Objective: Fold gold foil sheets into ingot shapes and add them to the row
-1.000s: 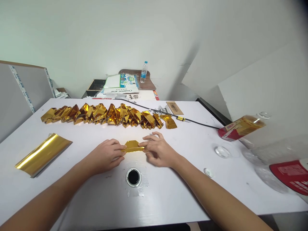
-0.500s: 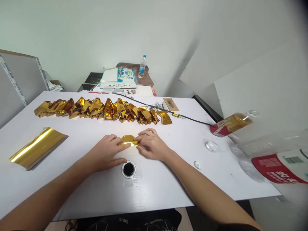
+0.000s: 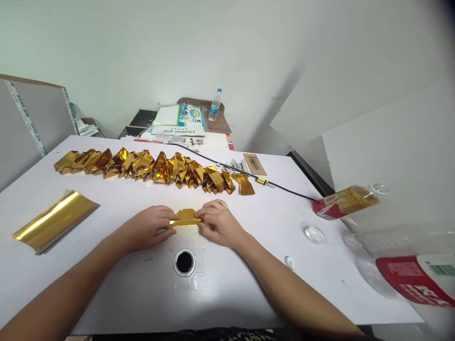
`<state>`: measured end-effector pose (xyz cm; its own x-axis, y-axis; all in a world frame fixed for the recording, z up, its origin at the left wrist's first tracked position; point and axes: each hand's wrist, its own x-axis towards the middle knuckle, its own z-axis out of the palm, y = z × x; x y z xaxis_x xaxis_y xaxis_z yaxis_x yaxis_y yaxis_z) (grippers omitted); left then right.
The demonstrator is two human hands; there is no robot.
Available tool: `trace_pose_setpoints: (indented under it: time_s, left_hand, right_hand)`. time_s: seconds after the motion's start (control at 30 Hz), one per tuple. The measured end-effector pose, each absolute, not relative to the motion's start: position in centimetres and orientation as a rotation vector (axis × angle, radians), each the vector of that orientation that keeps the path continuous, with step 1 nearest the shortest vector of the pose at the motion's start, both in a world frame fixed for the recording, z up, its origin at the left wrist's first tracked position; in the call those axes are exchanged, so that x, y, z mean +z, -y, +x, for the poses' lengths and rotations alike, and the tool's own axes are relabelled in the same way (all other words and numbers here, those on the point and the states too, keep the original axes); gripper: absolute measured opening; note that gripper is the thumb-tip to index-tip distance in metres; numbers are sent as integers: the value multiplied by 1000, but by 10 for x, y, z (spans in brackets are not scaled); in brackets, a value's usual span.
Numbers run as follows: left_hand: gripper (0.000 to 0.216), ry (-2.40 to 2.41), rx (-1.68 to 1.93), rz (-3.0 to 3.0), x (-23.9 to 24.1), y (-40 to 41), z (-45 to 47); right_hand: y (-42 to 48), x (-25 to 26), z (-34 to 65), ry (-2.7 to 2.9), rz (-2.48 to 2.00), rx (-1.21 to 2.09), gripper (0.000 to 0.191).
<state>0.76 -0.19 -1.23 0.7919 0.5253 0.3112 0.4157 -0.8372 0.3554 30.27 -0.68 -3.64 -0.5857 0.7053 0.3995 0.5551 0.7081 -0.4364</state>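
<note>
A small folded piece of gold foil paper (image 3: pixel 186 216) lies on the white table between my hands. Its lower edge is turned up in a narrow strip and its top corners slant inward. My left hand (image 3: pixel 154 226) pinches the left end between thumb and fingers. At the right end, the fingers and thumb of my right hand (image 3: pixel 218 222) close on the paper. Beyond them a long row of folded gold paper pieces (image 3: pixel 144 163) stretches across the table. A stack of flat gold foil sheets (image 3: pixel 59 220) rests to the left, curling slightly.
A round black-centred cup (image 3: pixel 185 262) sits just in front of my hands. A black cable (image 3: pixel 227 166) runs behind the row. On the right are a tilted drink bottle (image 3: pixel 343 201), a large clear bottle (image 3: pixel 408 279), a clear lid (image 3: pixel 314 234) and a small white cap (image 3: pixel 290 262).
My left thumb has drawn up to the paper's left end, and that hand now pinches it there instead of pressing along the lower fold. The camera view has shifted slightly.
</note>
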Motion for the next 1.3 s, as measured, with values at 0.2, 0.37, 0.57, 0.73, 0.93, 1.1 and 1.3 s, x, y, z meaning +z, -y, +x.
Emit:
trace_pose_setpoints:
  time_s: [0.2,0.37,0.57,0.73,0.93,1.1,1.3]
  left_hand:
    - [15,-782,673,2714,-16,2,11]
    - [17,-810,603,2679,-16,1,8]
    - [15,-843,626,2557,-23,-3,5]
    - [9,-884,609,2487,-24,-7,5]
    - [15,-862,635,2538,-26,-7,5]
    - [19,-846,642,2646,-25,-4,6]
    - [16,-812,556,2594,-17,0,3]
  right_hand:
    - [11,-38,310,2315,-914,461,21]
    - [14,-41,319,2306,-896,469,7]
    - [7,-41,319,2315,-862,439,8]
    - [-2,-41,313,2314,-842,424,19]
    - [-8,-45,311,2323,-884,442,21]
    - [-6,-44,312,2359,-863,376,20]
    - [-3,-45,311,2412,-799,259,20]
